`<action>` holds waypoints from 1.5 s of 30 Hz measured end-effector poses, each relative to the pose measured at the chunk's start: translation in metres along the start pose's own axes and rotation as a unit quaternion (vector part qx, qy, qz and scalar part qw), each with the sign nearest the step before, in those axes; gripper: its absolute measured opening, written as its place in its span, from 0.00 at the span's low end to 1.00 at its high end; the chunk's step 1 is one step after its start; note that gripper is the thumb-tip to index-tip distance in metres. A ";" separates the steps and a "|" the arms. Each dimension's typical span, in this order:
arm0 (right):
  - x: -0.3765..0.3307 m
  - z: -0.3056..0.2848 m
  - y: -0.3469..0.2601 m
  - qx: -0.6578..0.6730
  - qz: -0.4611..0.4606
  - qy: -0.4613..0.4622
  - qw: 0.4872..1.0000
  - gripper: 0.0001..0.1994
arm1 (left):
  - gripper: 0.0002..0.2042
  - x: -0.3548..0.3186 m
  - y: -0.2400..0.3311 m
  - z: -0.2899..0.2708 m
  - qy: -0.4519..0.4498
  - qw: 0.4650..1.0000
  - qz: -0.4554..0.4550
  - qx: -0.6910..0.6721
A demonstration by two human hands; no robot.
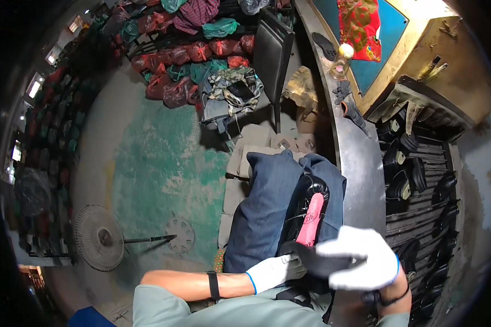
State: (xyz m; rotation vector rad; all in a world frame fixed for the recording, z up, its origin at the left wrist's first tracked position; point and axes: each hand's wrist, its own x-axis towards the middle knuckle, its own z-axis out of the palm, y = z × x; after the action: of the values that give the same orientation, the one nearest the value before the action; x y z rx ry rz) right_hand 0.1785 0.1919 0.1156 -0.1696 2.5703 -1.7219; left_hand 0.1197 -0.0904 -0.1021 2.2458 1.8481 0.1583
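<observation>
floor fan (105, 237) standing well left of the grip, white-gloved left hand (273, 272) grasping a curved black piece (323, 264), pink-and-black form (310, 219) lying on the lap (261, 210) just beyond it, white-gloved right hand (365, 259) clutching the piece's right end, black shoes (418, 174) sitting on a rack (414, 219) farther right
</observation>
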 end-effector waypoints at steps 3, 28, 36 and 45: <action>-0.044 0.027 0.002 -0.008 -0.079 -0.052 0.995 0.24 | 0.23 -0.007 0.011 0.034 -0.016 0.995 -0.046 -0.084; 0.027 0.044 0.098 0.241 0.337 0.325 0.850 0.21 | 0.33 0.075 -0.135 -0.169 0.177 0.792 -0.343 -0.473; -0.010 0.060 0.121 0.086 -0.026 0.297 0.951 0.20 | 0.27 0.041 -0.146 -0.168 0.172 0.828 -0.135 -0.516; -0.011 0.047 0.075 0.100 -0.057 0.066 0.991 0.23 | 0.14 0.012 -0.089 -0.158 0.104 0.858 0.029 -0.502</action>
State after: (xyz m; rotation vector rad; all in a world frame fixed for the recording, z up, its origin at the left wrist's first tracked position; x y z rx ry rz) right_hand 0.1887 0.1785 0.0285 -0.2047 2.4995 -2.0857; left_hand 0.0012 -0.0461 0.0287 1.5391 1.2657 1.1200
